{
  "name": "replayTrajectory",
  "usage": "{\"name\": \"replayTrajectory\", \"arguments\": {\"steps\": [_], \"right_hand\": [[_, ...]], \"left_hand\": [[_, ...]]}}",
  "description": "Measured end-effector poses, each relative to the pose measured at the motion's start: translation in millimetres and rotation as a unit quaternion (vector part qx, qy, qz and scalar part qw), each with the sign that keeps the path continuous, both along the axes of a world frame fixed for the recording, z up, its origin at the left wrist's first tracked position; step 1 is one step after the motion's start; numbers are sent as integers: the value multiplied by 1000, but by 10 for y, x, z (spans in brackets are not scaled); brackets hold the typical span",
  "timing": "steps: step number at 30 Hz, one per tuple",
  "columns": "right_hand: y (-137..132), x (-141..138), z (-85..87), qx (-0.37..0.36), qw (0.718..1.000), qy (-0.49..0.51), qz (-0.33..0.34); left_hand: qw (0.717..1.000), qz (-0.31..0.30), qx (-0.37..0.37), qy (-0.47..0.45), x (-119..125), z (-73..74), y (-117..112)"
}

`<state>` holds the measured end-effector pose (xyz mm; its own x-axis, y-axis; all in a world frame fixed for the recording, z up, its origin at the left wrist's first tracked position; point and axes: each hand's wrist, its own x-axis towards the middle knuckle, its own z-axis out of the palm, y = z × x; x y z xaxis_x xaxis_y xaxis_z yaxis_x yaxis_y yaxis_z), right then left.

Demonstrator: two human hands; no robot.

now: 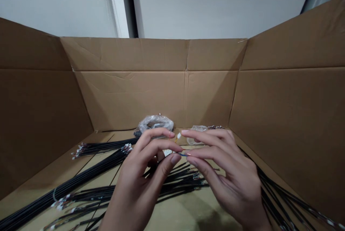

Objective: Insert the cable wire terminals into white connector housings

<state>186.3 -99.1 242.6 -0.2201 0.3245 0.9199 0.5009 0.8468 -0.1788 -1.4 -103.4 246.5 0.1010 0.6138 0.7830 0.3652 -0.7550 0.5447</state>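
Note:
Both hands meet at the middle, above the cardboard floor. Between the thumb and a finger of my left hand [151, 162] a thin blue wire [183, 155] is pinched. My right hand [226, 170] closes its thumb and fingertips on the same wire's end, where a coppery tip shows. A small white connector [179, 135] on a yellow wire sticks up beside my right index fingertip. A thin orange wire runs near the left index fingertip. What else lies inside the left palm is hidden.
Black cables [183, 182] with bare ends lie under the hands. A tied black cable bundle [88, 173] and another bundle [107, 147] lie left; more black cables [280, 195] lie right. Plastic bags [156, 121] sit by the back cardboard wall [134, 91]. Cardboard walls rise on both sides.

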Motion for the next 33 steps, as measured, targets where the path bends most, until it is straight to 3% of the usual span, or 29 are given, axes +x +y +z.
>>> {"name": "replayTrajectory", "arguments": {"steps": [10,15,19,24,28,33], "right_hand": [[54,-62,-31,49,998,-20,-17],[160,-83,-48,43,999,9,23],[279,-47,-29,-76,988,60,121],[261,6,21,-247,933,162,206],[159,-4,36,-297,916,176,205],[90,-2,51,-336,905,172,198]], "left_hand": [[999,9,-25,-33,-34,-2,-70],[998,48,3,-29,-40,-32,-55],[995,95,34,12,-29,-74,-34],[993,72,88,43,19,-80,-17],[981,80,137,111,54,-80,-14],[977,84,137,141,56,-112,-17]]}}
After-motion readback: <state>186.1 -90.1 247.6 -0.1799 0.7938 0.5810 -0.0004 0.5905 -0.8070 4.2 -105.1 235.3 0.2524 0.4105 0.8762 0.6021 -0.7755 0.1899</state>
